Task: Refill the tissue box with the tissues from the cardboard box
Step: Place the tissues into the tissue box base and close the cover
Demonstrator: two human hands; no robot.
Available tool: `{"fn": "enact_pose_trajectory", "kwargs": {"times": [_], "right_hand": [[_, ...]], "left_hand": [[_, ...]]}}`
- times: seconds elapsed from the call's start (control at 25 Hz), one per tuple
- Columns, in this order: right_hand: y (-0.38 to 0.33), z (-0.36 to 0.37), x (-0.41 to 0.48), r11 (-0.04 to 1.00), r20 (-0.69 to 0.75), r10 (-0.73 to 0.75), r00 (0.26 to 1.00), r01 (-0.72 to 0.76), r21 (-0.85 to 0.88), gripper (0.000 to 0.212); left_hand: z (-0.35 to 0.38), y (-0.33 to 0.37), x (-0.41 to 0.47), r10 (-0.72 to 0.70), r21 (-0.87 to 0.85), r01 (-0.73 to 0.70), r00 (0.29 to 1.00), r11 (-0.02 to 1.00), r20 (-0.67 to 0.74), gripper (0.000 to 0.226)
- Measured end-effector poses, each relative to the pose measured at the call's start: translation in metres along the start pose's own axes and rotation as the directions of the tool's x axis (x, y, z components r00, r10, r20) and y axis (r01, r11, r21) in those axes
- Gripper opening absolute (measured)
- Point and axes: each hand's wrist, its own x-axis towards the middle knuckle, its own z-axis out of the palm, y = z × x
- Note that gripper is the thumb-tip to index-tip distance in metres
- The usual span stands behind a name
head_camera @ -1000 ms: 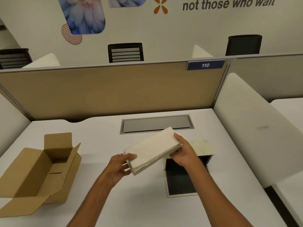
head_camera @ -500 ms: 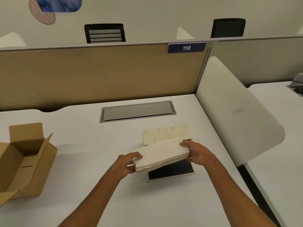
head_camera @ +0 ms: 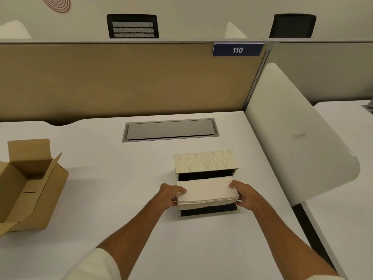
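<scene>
A stack of white tissues (head_camera: 205, 190) is held flat between my two hands, right at the dark opening of the tissue box (head_camera: 204, 161). The box has a cream leaf-patterned top and lies on its side, with its black-lined flap (head_camera: 210, 212) folded down on the desk under the stack. My left hand (head_camera: 170, 194) grips the stack's left end and my right hand (head_camera: 245, 196) grips its right end. The far edge of the stack sits at the opening. The brown cardboard box (head_camera: 30, 186) stands open at the desk's left side; its inside looks bare.
The white desk (head_camera: 101, 178) has a grey cable hatch (head_camera: 170, 129) behind the tissue box. A tan partition (head_camera: 121, 77) with a "110" label closes the back. A white curved divider (head_camera: 292, 134) rises on the right, close to the tissue box.
Both hands have lowered the tissue stack and levelled it, bringing it from above the desk down to the mouth of the tissue box. The view has tilted down and shifted.
</scene>
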Motion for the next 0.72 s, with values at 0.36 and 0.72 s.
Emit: {"fn": "enact_pose_trajectory", "kwargs": {"times": [0.36,0.72], "right_hand": [[0.007,-0.001,0.006,1.000,-0.006,0.004,1.000,-0.004,-0.025,0.035],[0.008,0.002,0.006,0.998,-0.049,-0.021,0.999,0.018,-0.062,0.037]], "left_hand": [[0.007,-0.006,0.013,-0.017,0.039,0.018,1.000,0.999,-0.010,0.050],[0.011,-0.009,0.019,-0.017,0.041,0.019,0.999,0.999,-0.042,0.054]]}}
